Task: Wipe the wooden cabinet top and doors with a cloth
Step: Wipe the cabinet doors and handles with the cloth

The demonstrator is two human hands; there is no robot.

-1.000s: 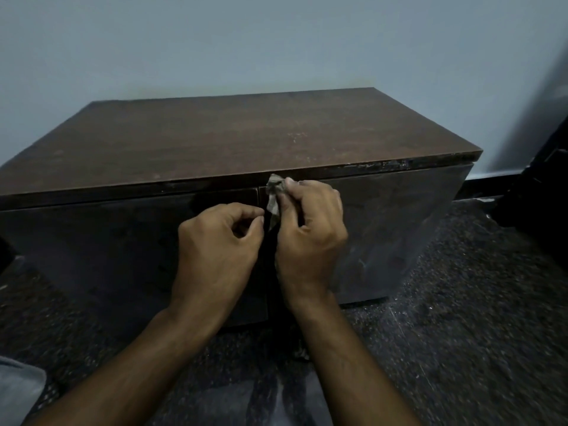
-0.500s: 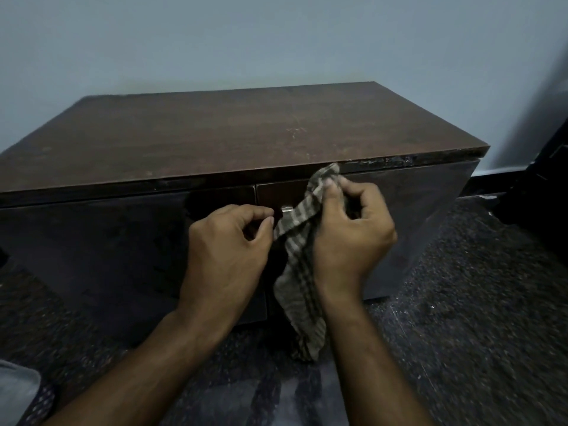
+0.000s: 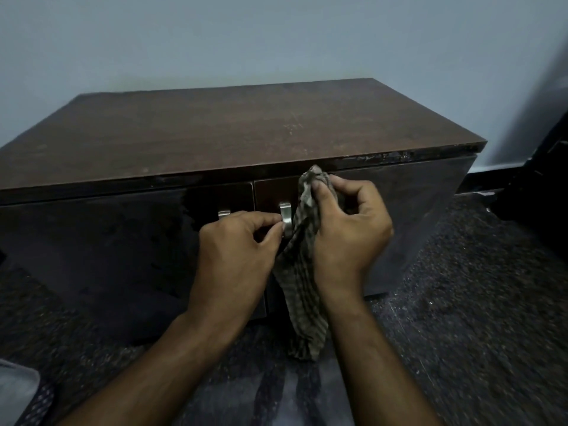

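Note:
A low dark wooden cabinet [image 3: 233, 130] stands against the wall, its top bare and its two doors closed, each with a small metal handle [image 3: 285, 212]. My right hand [image 3: 347, 229] grips a checked brown cloth [image 3: 302, 290] at its upper end, just under the top's front edge over the right door [image 3: 408, 216]. The cloth hangs down long in front of the doors. My left hand [image 3: 233, 256] is curled in front of the seam between the doors, its fingertips pinching the cloth's edge beside the right handle.
A pale wall rises behind the cabinet. Dark speckled carpet [image 3: 461, 318] covers the floor around it. A black object [image 3: 541, 179] stands at the right edge. A grey trouser leg [image 3: 18, 392] shows at the bottom left.
The cloth, bunched small in my right hand a second ago, now hangs unfolded. My right hand moved right along the door's top. Both door handles have come into sight.

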